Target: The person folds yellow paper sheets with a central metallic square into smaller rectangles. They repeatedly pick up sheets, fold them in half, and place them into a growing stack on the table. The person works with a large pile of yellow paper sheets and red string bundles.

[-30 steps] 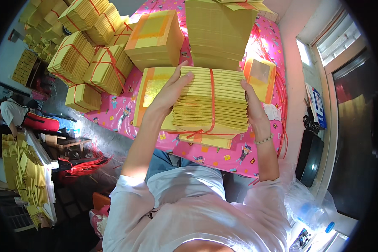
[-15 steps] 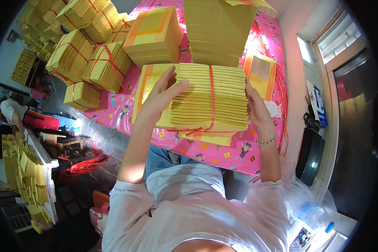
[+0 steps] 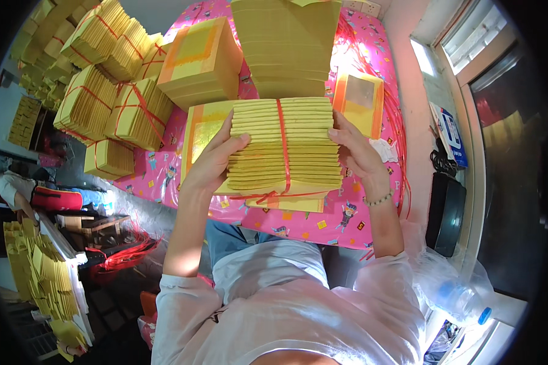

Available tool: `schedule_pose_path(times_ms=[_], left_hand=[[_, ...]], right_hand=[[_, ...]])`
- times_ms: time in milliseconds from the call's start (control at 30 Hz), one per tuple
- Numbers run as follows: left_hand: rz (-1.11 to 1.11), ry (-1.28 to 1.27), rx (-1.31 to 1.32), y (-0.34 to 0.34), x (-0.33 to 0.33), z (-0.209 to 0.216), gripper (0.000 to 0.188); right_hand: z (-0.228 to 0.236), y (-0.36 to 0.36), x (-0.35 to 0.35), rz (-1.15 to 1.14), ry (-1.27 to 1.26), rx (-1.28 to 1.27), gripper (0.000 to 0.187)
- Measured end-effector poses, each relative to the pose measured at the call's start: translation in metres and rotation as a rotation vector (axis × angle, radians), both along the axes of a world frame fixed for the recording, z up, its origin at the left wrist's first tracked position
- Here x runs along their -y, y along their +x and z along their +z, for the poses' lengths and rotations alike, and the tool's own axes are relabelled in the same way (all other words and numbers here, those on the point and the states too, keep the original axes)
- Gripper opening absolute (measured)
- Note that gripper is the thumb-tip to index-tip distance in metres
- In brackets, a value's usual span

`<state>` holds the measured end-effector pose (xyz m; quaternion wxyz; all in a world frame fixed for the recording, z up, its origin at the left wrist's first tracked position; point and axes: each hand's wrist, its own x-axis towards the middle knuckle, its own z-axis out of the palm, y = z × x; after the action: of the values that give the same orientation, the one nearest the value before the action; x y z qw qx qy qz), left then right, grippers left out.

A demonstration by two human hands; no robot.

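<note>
Bundle (image 3: 259,145): layered yellow paper, over the near part of the pink table (image 3: 371,234), overlapping a flat pad (image 3: 208,135); lifted or resting, cannot tell. Judged fairly heavy, firm as a block, edges soft, layers liable to slide. Best hold: both ends, clear of the red strap (image 3: 283,137). Left hand (image 3: 216,160) and right hand (image 3: 360,157) clasp the ends, thumbs on top, other fingers partly hidden. Tall stack (image 3: 286,52) beyond.
</note>
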<state>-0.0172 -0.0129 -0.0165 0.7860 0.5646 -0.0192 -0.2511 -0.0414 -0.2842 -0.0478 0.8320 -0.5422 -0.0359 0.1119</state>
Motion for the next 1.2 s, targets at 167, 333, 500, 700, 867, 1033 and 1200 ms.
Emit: schedule_pose_path(times_ms=[167, 333, 500, 700, 867, 1033, 1200], left_hand=[[0.108, -0.046, 0.002, -0.003, -0.002, -0.006, 0.069], [0.155, -0.011, 0.167, -0.02, 0.009, -0.005, 0.067], [0.217, 0.058, 0.296, -0.037, 0.005, -0.013, 0.068], [0.289, 0.233, 0.429, -0.067, 0.02, -0.018, 0.069], [0.286, 0.228, 0.384, -0.065, 0.021, -0.016, 0.069], [0.257, 0.19, 0.362, -0.066, 0.021, -0.012, 0.071], [0.271, 0.23, 0.358, -0.06, 0.011, -0.017, 0.069]], right_hand=[[-0.02, -0.026, 0.001, -0.342, -0.158, 0.015, 0.033], [-0.046, -0.054, -0.005, -0.435, -0.26, 0.142, 0.015], [-0.044, -0.055, -0.017, -0.537, -0.314, 0.277, 0.018], [-0.056, -0.051, -0.02, -0.632, -0.267, 0.311, 0.014], [-0.05, -0.053, -0.025, -0.657, -0.262, 0.295, 0.011], [-0.048, -0.056, -0.024, -0.65, -0.324, 0.346, 0.012], [-0.035, -0.057, -0.024, -0.593, -0.466, 0.354, 0.012]])
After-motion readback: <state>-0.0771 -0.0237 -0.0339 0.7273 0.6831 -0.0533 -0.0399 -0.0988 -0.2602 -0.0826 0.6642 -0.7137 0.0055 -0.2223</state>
